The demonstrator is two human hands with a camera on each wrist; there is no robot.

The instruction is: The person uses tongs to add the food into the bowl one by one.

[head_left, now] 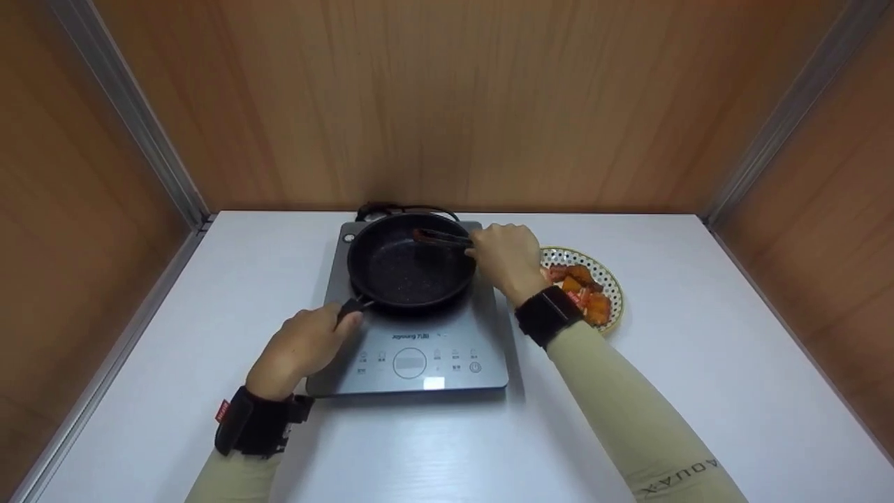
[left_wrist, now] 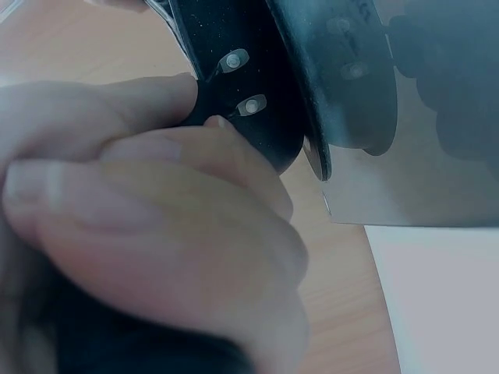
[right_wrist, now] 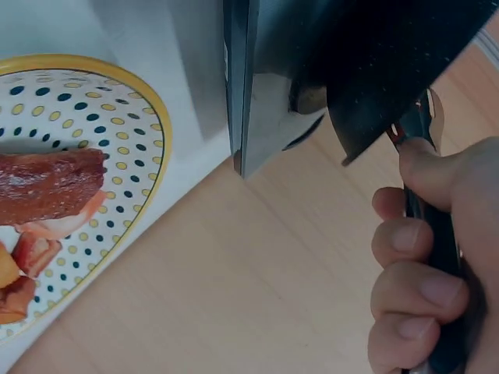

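My left hand grips the handle of a black frying pan. The pan is over a grey induction cooker; rivets show on its inner wall in the left wrist view. In my right hand are dark tongs, fingers curled round their handle. The tongs' tips reach over the pan and look reddish-brown; whether they pinch a piece of food I cannot tell. Beside my right wrist, a dotted plate with a yellow rim carries pieces of meat and orange food.
A black cord lies behind the cooker at the table's back edge. Wood-patterned panels enclose the white table at the back and both sides. The cooker's control panel faces me.
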